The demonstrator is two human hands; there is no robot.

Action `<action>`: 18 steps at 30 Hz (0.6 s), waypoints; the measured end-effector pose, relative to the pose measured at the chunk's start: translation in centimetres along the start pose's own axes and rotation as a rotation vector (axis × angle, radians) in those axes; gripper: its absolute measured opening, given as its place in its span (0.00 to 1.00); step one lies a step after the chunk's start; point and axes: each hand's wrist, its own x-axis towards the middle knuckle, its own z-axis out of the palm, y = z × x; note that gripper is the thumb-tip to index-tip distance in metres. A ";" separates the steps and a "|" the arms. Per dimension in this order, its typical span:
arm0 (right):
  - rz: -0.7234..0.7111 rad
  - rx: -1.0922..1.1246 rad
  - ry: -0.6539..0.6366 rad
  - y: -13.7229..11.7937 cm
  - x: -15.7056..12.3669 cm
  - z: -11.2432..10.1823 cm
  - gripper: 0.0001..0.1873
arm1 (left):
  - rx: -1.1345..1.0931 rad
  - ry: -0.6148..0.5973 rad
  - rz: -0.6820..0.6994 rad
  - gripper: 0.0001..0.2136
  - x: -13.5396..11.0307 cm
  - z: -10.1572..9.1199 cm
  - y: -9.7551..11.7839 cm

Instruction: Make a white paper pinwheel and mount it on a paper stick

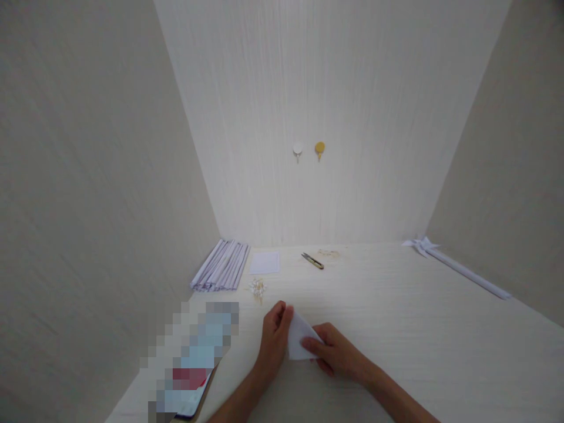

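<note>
A small sheet of white paper, folded into a triangle (298, 339), is held between my two hands above the table. My left hand (277, 329) pinches its upper left corner between thumb and curled fingers. At the lower right, my right hand (332, 349) grips the paper, thumb on top and fingers underneath. Beyond my hands lie a small pile of white and yellowish bits (257, 288), a stack of white paper squares (265, 262) and a pair of thread snips (312, 261).
Rolled paper sticks (222, 265) are bundled at the back left. A paper pinwheel (423, 245) on a rolled stick (469, 274) lies along the right wall. A phone (196, 396), partly pixelated, rests at the left. White (298, 148) and yellow (319, 147) hooks are on the back wall.
</note>
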 end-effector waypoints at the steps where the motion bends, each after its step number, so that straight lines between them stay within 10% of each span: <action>1: 0.001 0.008 0.005 0.1 0.1 0.0 0.21 | 0.021 -0.024 -0.005 0.17 0.0 0.0 -0.1; 18: 0.041 0.027 0.125 -0.5 0.3 -0.1 0.11 | 0.124 0.020 -0.031 0.15 0.6 -0.9 -0.5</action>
